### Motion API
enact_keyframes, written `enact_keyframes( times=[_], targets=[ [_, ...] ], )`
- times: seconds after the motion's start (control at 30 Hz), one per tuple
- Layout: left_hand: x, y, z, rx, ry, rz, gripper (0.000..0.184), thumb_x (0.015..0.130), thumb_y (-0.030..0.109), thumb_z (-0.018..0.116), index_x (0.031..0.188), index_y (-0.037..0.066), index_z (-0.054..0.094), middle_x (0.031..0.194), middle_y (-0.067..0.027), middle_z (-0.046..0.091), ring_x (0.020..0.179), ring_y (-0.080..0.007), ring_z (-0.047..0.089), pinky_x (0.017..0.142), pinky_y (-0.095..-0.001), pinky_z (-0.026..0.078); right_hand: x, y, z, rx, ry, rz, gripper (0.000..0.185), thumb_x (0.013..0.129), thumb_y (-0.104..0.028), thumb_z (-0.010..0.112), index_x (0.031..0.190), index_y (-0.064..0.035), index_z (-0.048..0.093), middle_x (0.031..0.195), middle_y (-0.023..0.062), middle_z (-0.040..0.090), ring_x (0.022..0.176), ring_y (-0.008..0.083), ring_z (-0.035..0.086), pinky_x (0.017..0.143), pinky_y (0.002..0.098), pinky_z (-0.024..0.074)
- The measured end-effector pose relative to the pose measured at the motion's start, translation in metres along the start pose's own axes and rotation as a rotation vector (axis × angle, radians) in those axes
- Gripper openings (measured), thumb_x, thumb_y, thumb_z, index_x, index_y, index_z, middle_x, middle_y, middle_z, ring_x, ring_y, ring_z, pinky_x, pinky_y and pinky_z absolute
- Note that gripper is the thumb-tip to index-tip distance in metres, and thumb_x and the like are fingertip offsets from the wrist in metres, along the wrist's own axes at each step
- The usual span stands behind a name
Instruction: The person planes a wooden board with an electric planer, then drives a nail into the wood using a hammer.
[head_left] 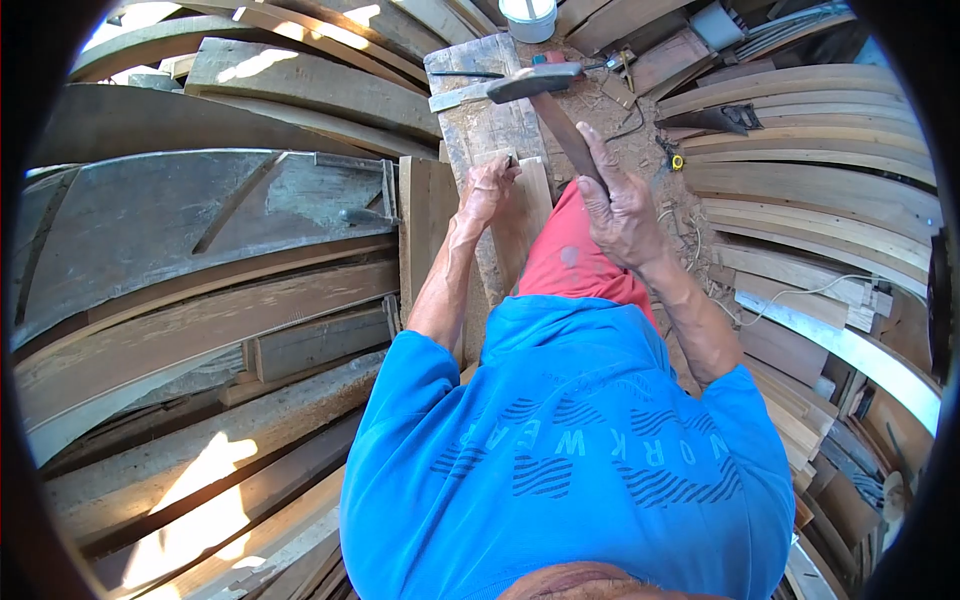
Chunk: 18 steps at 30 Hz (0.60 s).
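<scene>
My right hand (625,218) is closed round the wooden handle (568,140) of a hammer, its forefinger stretched along the handle. The dark hammer head (535,82) is raised up and to the left of that hand. My left hand (487,192) is closed and rests on a pale wooden board (515,235) beside my right thigh. A small dark tip (510,161) shows at its fingers; what it belongs to is hidden. Beyond the left hand lies a worn, paint-marked plank (490,130) with a dark thin tool (465,73) and a light wooden strip (460,96) on it.
Stacked timber boards (290,90) line the left side, with more (800,190) on the right. A handsaw (715,119) and a yellow tape measure (677,162) lie at the right. A white bucket (528,18) stands at the far end. Shavings cover the floor (640,150).
</scene>
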<state>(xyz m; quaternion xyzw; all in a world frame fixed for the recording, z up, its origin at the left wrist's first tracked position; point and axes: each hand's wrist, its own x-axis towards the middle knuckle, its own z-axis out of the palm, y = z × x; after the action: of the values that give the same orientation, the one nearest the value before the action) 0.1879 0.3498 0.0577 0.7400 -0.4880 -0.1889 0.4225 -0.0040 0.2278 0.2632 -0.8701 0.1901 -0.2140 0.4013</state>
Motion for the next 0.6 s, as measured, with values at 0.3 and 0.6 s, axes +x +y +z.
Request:
enact_keyframes(
  times=[0.3,0.6],
  targets=[
    [0.001,0.003,-0.005,-0.009,-0.043,-0.005,0.005,0.094,0.006,0.068,0.092,0.001,0.069,0.080,-0.0206,0.068,0.074,-0.0370,0.069,0.067,-0.0422,0.053,0.007,0.004,-0.003,0.079,-0.019,0.176,0.055,0.103,-0.021,0.058,0.156,-0.0120,0.045,0.115,0.0311,0.070,0.103,0.0488,0.069,0.087,0.0546,0.0551],
    [0.010,0.013,-0.016,-0.085,-0.036,-0.004,0.012,0.093,0.003,0.067,0.084,0.000,0.060,0.077,-0.0245,0.061,0.071,-0.0450,0.063,0.063,-0.0485,0.047,-0.013,0.042,0.007,0.098,-0.145,0.348,0.055,0.105,-0.025,0.059,0.153,-0.0022,0.046,0.098,0.0211,0.070,0.085,0.0289,0.070,0.079,0.0429,0.0566]
  ],
)
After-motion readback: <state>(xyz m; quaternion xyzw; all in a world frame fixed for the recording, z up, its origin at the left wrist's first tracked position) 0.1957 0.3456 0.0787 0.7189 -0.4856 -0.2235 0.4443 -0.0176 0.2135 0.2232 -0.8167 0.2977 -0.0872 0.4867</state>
